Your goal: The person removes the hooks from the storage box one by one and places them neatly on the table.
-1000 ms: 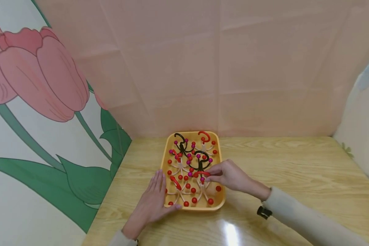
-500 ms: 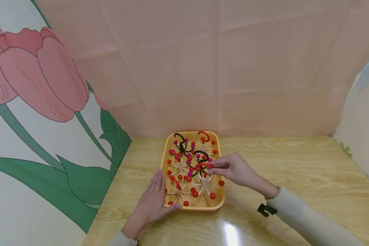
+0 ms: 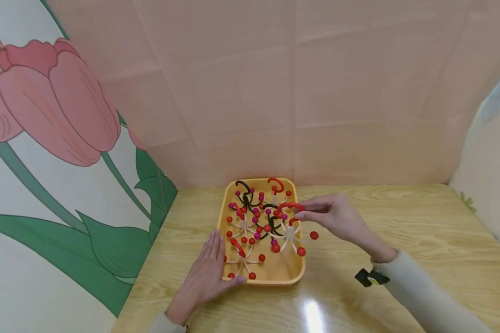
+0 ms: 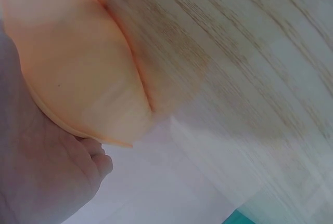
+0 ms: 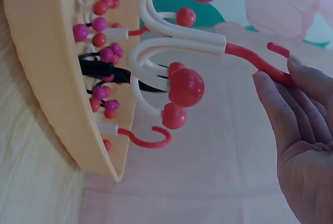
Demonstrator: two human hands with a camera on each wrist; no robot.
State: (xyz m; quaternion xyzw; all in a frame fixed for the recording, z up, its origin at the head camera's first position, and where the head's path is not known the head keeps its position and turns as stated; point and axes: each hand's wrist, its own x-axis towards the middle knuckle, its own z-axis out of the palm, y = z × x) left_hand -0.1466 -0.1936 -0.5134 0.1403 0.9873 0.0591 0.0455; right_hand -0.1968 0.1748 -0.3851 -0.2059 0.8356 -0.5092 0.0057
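Observation:
My right hand (image 3: 341, 219) pinches the red hook of a white multi-arm hook hanger (image 3: 290, 232) with red ball tips. In the right wrist view the hanger (image 5: 203, 39) hangs from thumb and fingers (image 5: 276, 104), its arms curving back up. It is over the right side of a yellow tray (image 3: 275, 272), one red ball past the rim. My left hand (image 3: 202, 277) lies along the tray's near left corner, fingers straight on the side and thumb along the front edge. In the left wrist view that hand (image 4: 47, 167) rests against the tray wall (image 4: 83, 78).
Inside the tray stand other hangers: black ones such as the far left one (image 3: 246, 200), and white ones with red hooks, including one at the near left (image 3: 243, 261). Wood-grain table (image 3: 391, 222) surrounds the tray. A pinkish cloth (image 3: 296, 92) hangs behind.
My right hand has lifted the white hanger from the tray's near right part and carried it up and to the right. The left hand stays in place.

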